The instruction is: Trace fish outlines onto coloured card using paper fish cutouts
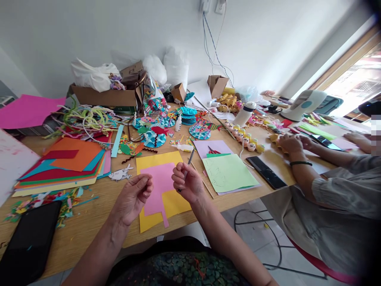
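My left hand is raised over the near part of the table, thumb and fingers pinched together; whatever they hold, if anything, is hidden. Beside it, my right hand is closed around a slim dark pen that points upward. Below both hands, a pink paper sheet with a narrow strip at its near edge lies on a yellow sheet. Right of these is a light green sheet with faint drawn lines. A white fish cutout lies to the left.
Stacked coloured paper, paper scraps and a black phone lie left. Glue bottles, red scissors and a thin wooden stick lie ahead. Another phone is right, near a co-worker's hands.
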The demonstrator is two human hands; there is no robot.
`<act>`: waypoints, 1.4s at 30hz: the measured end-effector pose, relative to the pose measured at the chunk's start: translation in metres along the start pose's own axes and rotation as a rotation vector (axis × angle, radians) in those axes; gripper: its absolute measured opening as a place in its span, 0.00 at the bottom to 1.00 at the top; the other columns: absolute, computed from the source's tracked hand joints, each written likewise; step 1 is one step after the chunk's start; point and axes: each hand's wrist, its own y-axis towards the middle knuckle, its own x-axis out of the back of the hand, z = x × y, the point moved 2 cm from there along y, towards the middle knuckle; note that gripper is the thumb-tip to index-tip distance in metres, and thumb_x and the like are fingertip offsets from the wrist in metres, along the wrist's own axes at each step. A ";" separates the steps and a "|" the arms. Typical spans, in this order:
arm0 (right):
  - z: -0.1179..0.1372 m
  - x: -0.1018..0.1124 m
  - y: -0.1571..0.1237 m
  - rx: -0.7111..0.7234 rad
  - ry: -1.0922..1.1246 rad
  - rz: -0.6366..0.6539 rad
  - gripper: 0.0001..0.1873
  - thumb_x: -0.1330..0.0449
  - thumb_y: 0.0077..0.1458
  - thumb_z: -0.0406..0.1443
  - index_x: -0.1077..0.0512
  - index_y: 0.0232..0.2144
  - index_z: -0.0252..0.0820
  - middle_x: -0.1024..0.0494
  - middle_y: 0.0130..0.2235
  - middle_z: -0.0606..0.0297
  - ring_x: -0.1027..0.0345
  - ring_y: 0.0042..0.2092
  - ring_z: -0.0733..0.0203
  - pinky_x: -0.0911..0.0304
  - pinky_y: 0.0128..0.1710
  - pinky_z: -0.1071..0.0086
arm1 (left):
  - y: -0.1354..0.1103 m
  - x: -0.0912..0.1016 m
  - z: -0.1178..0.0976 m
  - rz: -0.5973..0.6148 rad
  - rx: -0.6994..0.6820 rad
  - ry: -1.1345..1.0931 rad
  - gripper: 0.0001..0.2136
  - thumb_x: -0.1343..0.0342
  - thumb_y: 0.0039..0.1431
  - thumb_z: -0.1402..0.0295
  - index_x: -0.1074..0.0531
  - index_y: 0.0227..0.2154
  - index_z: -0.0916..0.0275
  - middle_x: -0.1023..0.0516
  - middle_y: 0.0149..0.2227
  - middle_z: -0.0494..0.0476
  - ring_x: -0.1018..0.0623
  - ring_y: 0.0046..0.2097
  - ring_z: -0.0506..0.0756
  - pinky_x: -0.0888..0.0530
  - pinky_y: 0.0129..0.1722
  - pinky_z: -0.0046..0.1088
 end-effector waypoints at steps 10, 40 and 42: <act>-0.008 -0.010 -0.002 -0.033 -0.205 -0.056 0.15 0.37 0.43 0.39 0.40 0.21 0.38 0.46 0.17 0.77 0.58 0.17 0.78 0.69 0.15 0.80 | -0.001 -0.002 0.003 0.052 0.001 -0.089 0.10 0.33 0.37 0.76 0.24 0.26 0.67 0.27 0.23 0.51 0.31 0.23 0.43 0.32 0.19 0.11; -0.023 -0.034 0.005 0.001 -0.862 -0.201 0.07 0.42 0.44 0.36 0.34 0.20 0.37 0.31 0.19 0.72 0.43 0.17 0.76 0.52 0.18 0.78 | -0.002 -0.006 0.008 -0.061 -0.091 0.095 0.11 0.31 0.35 0.70 0.25 0.24 0.66 0.25 0.23 0.50 0.28 0.25 0.46 0.30 0.26 0.18; -0.023 -0.032 0.004 -0.008 -0.846 -0.210 0.08 0.42 0.44 0.37 0.34 0.21 0.37 0.31 0.19 0.72 0.43 0.17 0.76 0.54 0.17 0.78 | -0.002 -0.006 0.009 -0.058 -0.061 0.059 0.11 0.32 0.36 0.70 0.25 0.26 0.66 0.25 0.24 0.51 0.28 0.26 0.46 0.30 0.26 0.17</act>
